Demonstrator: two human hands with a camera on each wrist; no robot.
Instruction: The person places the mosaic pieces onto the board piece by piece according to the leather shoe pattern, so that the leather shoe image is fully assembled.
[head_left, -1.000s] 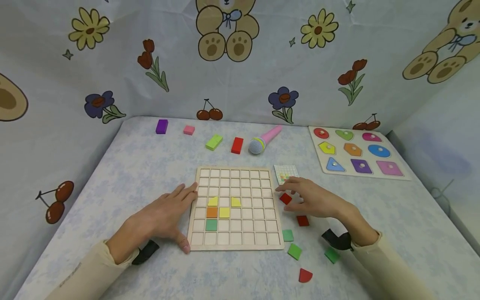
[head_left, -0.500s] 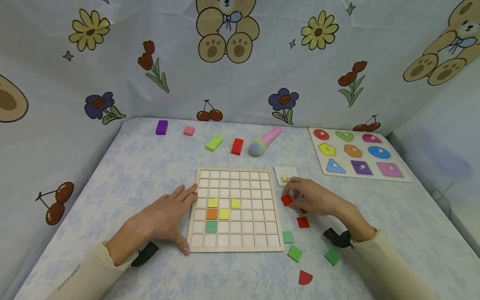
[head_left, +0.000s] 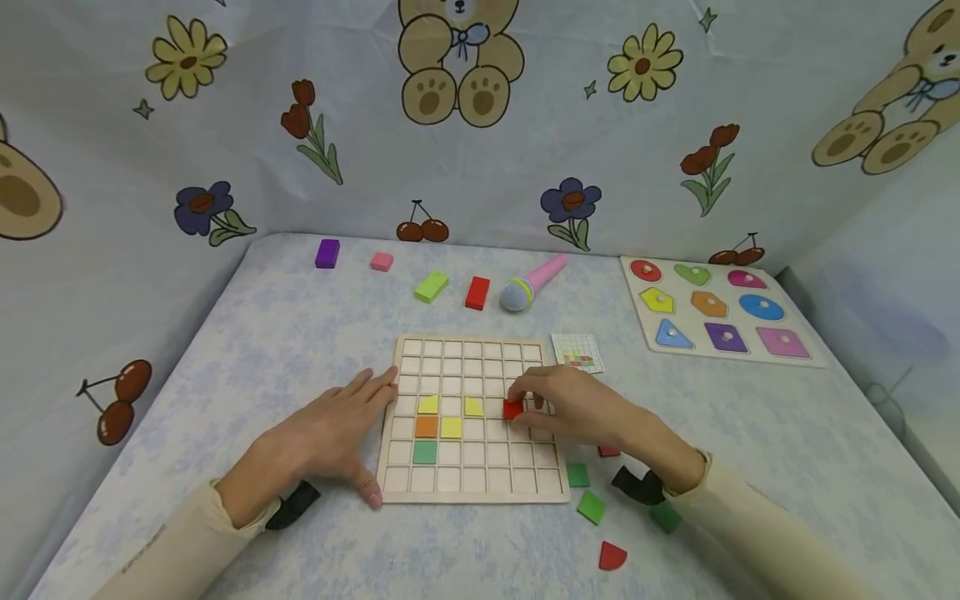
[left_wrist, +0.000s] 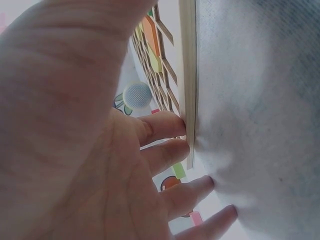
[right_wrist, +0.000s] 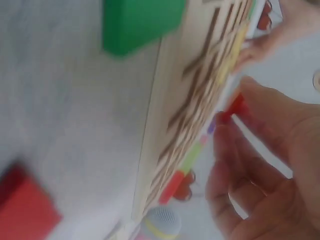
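Observation:
My right hand (head_left: 581, 408) pinches a red square tile (head_left: 512, 409) between thumb and fingers over the right part of a wooden grid board (head_left: 473, 479). In the right wrist view the red tile (right_wrist: 235, 103) is partly covered by the fingertips. My left hand (head_left: 322, 437) rests along the board's left edge, fingers spread, thumb at the near corner. Its fingertips touch the board's side in the left wrist view. On the grid lie an orange square (head_left: 426, 427), a yellow square (head_left: 451, 427), a green square (head_left: 425, 452) and two yellow curved-edge tiles (head_left: 427, 405).
A small pattern card (head_left: 577, 350) lies behind the right hand. Green squares (head_left: 591, 507) and a red quarter-round tile (head_left: 612, 556) are scattered right of the board. Farther back are coloured blocks (head_left: 431, 287), a toy microphone (head_left: 528, 285) and a knobbed shape puzzle (head_left: 678, 285).
My right hand has closed on the red tile beside the board and carried it left, over the grid. The left hand keeps its place at the board's edge.

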